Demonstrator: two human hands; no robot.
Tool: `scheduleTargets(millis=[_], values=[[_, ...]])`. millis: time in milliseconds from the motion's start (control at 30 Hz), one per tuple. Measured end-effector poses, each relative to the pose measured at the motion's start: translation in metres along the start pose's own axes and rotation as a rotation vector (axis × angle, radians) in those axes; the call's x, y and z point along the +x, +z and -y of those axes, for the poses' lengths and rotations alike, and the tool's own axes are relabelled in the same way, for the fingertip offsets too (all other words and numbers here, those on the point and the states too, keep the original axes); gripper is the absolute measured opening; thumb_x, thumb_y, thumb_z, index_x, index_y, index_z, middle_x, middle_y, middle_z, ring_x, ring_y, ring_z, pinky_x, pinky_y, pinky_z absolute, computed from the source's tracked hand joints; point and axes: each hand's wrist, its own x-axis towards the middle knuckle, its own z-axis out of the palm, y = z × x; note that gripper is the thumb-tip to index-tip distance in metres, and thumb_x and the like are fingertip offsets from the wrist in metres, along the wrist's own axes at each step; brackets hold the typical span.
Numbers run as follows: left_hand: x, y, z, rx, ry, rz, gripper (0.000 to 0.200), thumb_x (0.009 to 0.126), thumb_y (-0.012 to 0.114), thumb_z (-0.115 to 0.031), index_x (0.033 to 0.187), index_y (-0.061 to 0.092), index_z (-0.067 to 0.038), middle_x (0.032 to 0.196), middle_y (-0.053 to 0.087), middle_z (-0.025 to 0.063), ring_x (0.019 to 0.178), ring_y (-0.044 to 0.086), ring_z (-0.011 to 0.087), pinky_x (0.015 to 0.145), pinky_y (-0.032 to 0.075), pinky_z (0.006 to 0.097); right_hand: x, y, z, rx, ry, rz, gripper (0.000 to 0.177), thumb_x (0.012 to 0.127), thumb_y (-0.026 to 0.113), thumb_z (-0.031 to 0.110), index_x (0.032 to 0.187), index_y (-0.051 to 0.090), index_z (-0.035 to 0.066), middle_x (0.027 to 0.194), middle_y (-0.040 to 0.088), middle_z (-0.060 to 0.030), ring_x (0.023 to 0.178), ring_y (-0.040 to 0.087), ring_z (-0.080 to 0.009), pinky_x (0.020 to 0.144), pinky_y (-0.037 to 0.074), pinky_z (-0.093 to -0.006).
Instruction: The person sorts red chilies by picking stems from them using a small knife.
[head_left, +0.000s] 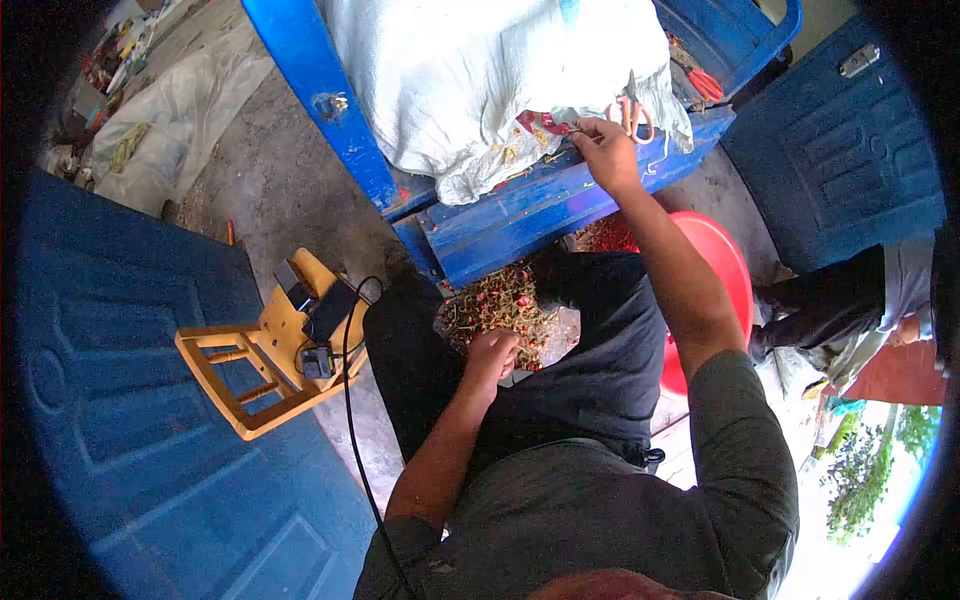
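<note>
My right hand (607, 152) is at the blue bench's edge, its fingers pinched together around something small and dark that I cannot make out. Just left of those fingertips, a red piece (543, 122) and some yellowish bits rest on the white woven sack (440, 80). Beside the same hand lie scissors with pale pink handles (644, 122). Low between my knees, my left hand (493, 357) has its fingers curled; what they hold, if anything, is hidden. It is over a heap of dry stems with small red pieces (490, 305).
The blue bench (540, 225) spans the front, with red-handled pliers or cutters (705, 84) at its right. A red basin (715, 250) stands by my right arm. Left is a wooden chair (262, 345) with devices and a black cable (352, 420). Another person's legs (825, 310) are at right.
</note>
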Motion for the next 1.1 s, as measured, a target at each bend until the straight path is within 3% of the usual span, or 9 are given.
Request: scheduleTargets(millis=[33, 133, 267, 367, 400, 533, 667, 933, 1100], values=[[0.001, -0.001, 0.001, 0.004, -0.021, -0.012, 0.015, 0.093, 0.060, -0.022, 0.090, 0.060, -0.007, 0.062, 0.042, -0.0058, 0.049, 0.036, 0.0052, 0.043, 0.025, 0.0250, -0.003, -0.001, 0.000, 0.006, 0.005, -0.007, 0.031, 0.082, 0.074, 0.015, 0.108, 0.068, -0.001, 0.090, 0.070, -0.0169, 0.079, 0.068, -0.0259, 0.074, 0.053, -0.0350], [0.006, 0.003, 0.007, 0.003, -0.035, -0.037, 0.016, 0.092, 0.060, -0.020, 0.091, 0.062, -0.004, 0.060, 0.042, -0.0057, 0.046, 0.035, 0.0055, 0.041, 0.027, 0.0242, -0.017, -0.007, 0.011, 0.489, 0.255, -0.013, 0.021, 0.088, 0.072, 0.021, 0.105, 0.072, 0.007, 0.080, 0.067, 0.0020, 0.066, 0.058, -0.0066, 0.054, 0.043, -0.0226], [0.008, 0.010, 0.006, 0.063, -0.030, -0.076, 0.016, 0.092, 0.062, -0.021, 0.091, 0.061, -0.005, 0.060, 0.041, -0.0058, 0.047, 0.035, 0.0054, 0.042, 0.028, 0.0240, -0.014, -0.008, 0.011, 0.623, 0.372, 0.042, 0.019, 0.088, 0.072, 0.021, 0.103, 0.073, 0.008, 0.081, 0.067, 0.0017, 0.066, 0.058, -0.0068, 0.054, 0.044, -0.0226], [0.014, 0.007, 0.011, 0.051, -0.058, -0.078, 0.017, 0.092, 0.062, -0.022, 0.090, 0.061, -0.005, 0.060, 0.041, -0.0060, 0.046, 0.035, 0.0054, 0.041, 0.028, 0.0239, 0.000, -0.002, 0.004, 0.021, -0.015, 0.068, 0.031, 0.085, 0.074, 0.023, 0.110, 0.069, 0.006, 0.081, 0.070, -0.0063, 0.068, 0.063, -0.0150, 0.064, 0.050, -0.0290], [0.016, 0.006, 0.015, 0.051, -0.048, -0.075, 0.017, 0.092, 0.062, -0.022, 0.088, 0.060, -0.005, 0.060, 0.040, -0.0061, 0.046, 0.035, 0.0054, 0.041, 0.028, 0.0239, -0.001, -0.003, 0.021, -0.179, -0.102, -0.034, 0.037, 0.083, 0.073, 0.024, 0.116, 0.066, 0.008, 0.088, 0.071, -0.0135, 0.077, 0.068, -0.0253, 0.073, 0.053, -0.0361], [0.018, 0.004, 0.015, 0.058, -0.044, -0.055, 0.016, 0.093, 0.060, -0.021, 0.089, 0.059, -0.006, 0.061, 0.042, -0.0054, 0.048, 0.037, 0.0061, 0.042, 0.025, 0.0252, 0.014, -0.001, 0.043, -0.176, -0.070, 0.210, 0.037, 0.083, 0.069, 0.026, 0.117, 0.066, 0.011, 0.100, 0.072, -0.0158, 0.091, 0.069, -0.0329, 0.083, 0.054, -0.0406], [0.018, 0.000, 0.017, 0.047, -0.021, -0.044, 0.015, 0.093, 0.060, -0.022, 0.089, 0.059, -0.007, 0.061, 0.043, -0.0055, 0.048, 0.037, 0.0058, 0.042, 0.026, 0.0246, 0.017, 0.010, 0.031, -0.251, 0.001, 0.194, 0.037, 0.083, 0.069, 0.028, 0.116, 0.066, 0.012, 0.099, 0.072, -0.0141, 0.091, 0.069, -0.0335, 0.083, 0.054, -0.0414], [0.009, 0.006, 0.005, 0.018, -0.035, -0.075, 0.015, 0.091, 0.060, -0.020, 0.084, 0.059, -0.006, 0.060, 0.041, -0.0062, 0.047, 0.036, 0.0052, 0.042, 0.027, 0.0240, 0.007, 0.015, 0.029, -0.297, 0.078, 0.194, 0.025, 0.083, 0.069, 0.027, 0.093, 0.067, 0.004, 0.093, 0.068, -0.0209, 0.089, 0.066, -0.0372, 0.079, 0.052, -0.0443], [0.008, 0.004, 0.000, -0.001, -0.030, -0.039, 0.014, 0.092, 0.060, -0.020, 0.086, 0.058, -0.008, 0.061, 0.042, -0.0065, 0.048, 0.036, 0.0048, 0.042, 0.027, 0.0238, 0.003, 0.006, 0.026, -0.208, -0.031, 0.258, 0.023, 0.081, 0.070, 0.023, 0.096, 0.068, 0.006, 0.101, 0.068, -0.0197, 0.094, 0.064, -0.0391, 0.085, 0.051, -0.0464]])
